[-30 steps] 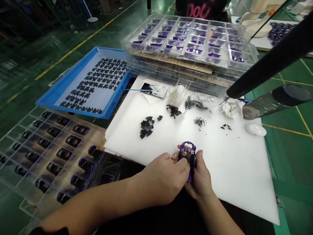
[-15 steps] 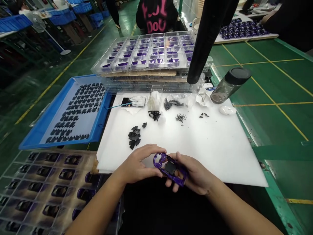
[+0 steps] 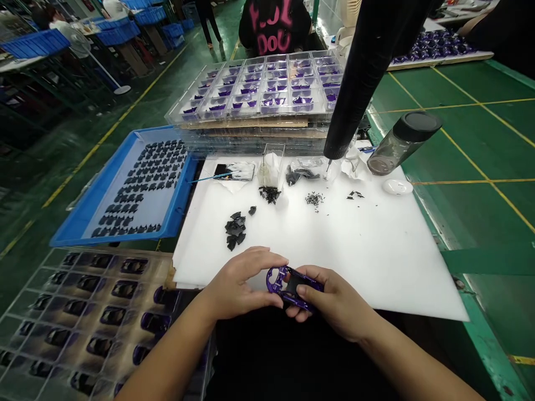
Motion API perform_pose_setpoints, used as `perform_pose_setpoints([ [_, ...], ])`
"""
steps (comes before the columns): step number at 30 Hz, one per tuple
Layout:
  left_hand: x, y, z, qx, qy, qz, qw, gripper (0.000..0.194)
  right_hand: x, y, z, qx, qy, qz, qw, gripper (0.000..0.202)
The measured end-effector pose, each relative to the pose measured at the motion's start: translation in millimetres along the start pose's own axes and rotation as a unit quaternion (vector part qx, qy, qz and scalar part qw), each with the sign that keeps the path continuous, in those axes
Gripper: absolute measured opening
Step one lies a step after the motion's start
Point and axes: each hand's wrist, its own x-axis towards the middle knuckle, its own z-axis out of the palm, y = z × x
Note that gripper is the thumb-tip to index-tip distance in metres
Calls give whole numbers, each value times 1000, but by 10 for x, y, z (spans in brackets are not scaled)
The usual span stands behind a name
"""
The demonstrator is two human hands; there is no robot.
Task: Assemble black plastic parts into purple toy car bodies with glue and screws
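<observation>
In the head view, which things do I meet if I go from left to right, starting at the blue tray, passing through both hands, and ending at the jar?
Blue tray → left hand → purple piece → right hand → jar.

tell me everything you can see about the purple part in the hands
The purple part is a glossy, elongated frame that looks like plastic, with a rounded end around an opening and a dark panel in its middle. It lies roughly sideways, rounded end to the left, over the near edge of the white sheet. The right hand grips it, thumb over the middle; the left hand curves around the rounded end, its contact unclear.
</observation>
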Motion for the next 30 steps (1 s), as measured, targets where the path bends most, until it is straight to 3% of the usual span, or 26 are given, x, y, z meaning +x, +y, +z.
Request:
perform_pose_setpoints([
  [10,-7,49,27,7,-4,18,1000,57,-7,-4,77,-65,59,-15,996,13],
  [16,-20,46,21,5,-1,23,1000,57,-16,-44,54,-96,39,-9,995,14],
  [21,-63,13,22,-8,-11,32,999,60,-42,-74,15,-175,8,35,984,10],
  [30,-52,81,-1,8,-38,42,998,57,-43,-13,3,-190,16,38,981,8],
])
